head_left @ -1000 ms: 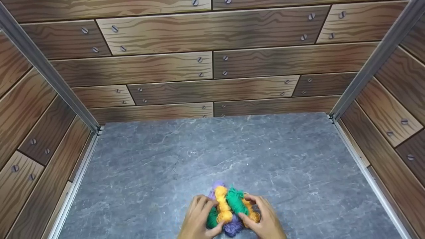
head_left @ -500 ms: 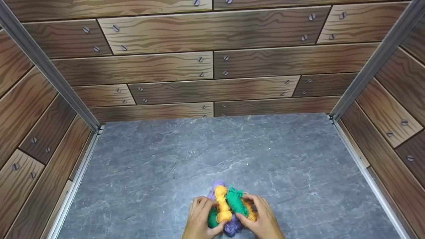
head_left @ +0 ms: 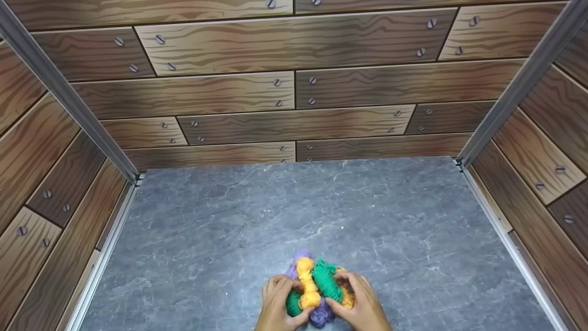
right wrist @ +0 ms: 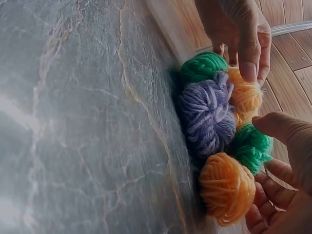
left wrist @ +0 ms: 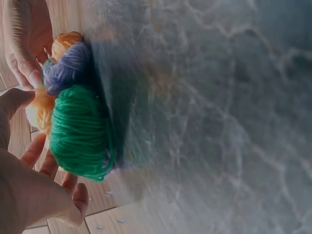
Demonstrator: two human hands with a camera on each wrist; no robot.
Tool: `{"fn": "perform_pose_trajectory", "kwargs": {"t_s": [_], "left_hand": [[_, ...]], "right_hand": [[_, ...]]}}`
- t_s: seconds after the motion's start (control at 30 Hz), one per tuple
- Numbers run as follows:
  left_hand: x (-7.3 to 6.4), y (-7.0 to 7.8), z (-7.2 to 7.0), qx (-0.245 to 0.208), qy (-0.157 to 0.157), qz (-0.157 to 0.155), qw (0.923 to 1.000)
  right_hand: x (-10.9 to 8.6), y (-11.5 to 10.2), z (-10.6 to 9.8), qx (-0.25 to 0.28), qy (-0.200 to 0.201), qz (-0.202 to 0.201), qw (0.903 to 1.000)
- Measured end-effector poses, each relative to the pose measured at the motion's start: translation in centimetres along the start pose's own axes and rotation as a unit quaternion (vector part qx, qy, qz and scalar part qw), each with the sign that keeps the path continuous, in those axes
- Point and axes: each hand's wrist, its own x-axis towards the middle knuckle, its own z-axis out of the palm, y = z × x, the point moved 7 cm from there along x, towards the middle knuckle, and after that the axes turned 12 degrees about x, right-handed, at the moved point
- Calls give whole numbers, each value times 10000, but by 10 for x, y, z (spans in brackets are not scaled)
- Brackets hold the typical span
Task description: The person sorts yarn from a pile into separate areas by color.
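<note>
Several small yarn skeins lie piled at the near middle of the table. Two sit on top side by side: a light-orange skein (head_left: 308, 282) and a green skein (head_left: 327, 282). Beneath them are a second green skein (left wrist: 80, 134) at left, purple yarn (right wrist: 207, 114) in the middle and a darker orange skein (right wrist: 227, 189) at right. My left hand (head_left: 279, 303) holds the light-orange skein between thumb and fingers. With thumb and fingers at its two ends, my right hand (head_left: 360, 301) grips the upper green skein. Purple yarn (head_left: 302, 255) also shows behind the pile.
The grey marbled tabletop (head_left: 294, 207) stretches out beyond the pile. Wood-patterned panels (head_left: 294, 92) stand at the back and both sides, with metal posts (head_left: 514, 82) at the corners.
Both hands have drawn slightly inward, closer to each other. The lower orange skein at right has shifted a little left; the two top skeins have barely moved.
</note>
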Motion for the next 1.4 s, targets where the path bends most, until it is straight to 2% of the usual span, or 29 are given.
{"fn": "perform_pose_trajectory", "kwargs": {"t_s": [0.17, 0.3, 0.47, 0.8, 1.13, 1.27, 1.4], "left_hand": [[1, -3, 3, -98, -106, -105, 9998], [1, -4, 6, -129, -77, -166, 9997], [0, -4, 7, -290, -42, -387, 9988], [2, -3, 4, -363, 192, -660, 9970], [2, -5, -3, -192, 500, -782, 9955], [2, -3, -5, -236, 621, -758, 9949], [2, -2, -6, -260, 695, -753, 9944]], "right_hand": [[1, 2, 1, 101, -68, 80, 9999], [1, 3, 1, 120, -20, 183, 9998], [1, 4, 1, 159, 78, 364, 9992], [-2, 3, -3, 513, 334, 512, 9968], [-6, 0, -13, 791, 870, 433, 9921], [-8, -5, -20, 925, 1233, 157, 9879], [-10, -7, -29, 1161, 1692, -176, 9786]]}}
